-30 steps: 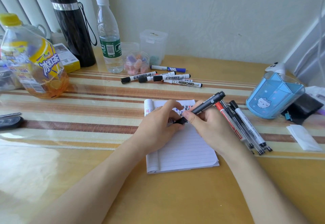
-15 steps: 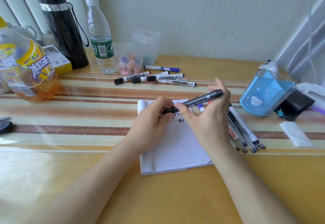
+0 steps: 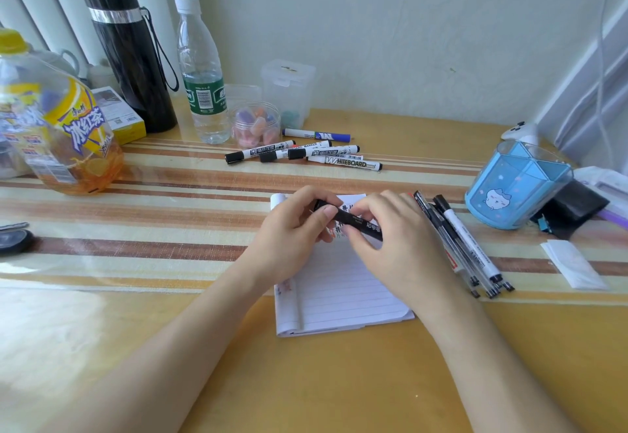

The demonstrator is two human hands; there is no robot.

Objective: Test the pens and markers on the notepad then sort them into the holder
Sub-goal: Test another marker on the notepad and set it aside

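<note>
Head view, both hands' fingers (image 3: 331, 212) gripping black marker (image 3: 353, 221), above notepad (image 3: 339, 300)

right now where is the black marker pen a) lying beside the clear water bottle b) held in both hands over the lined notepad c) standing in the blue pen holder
B, since the left hand and the right hand both grip the black marker pen above the lined white notepad.
</note>
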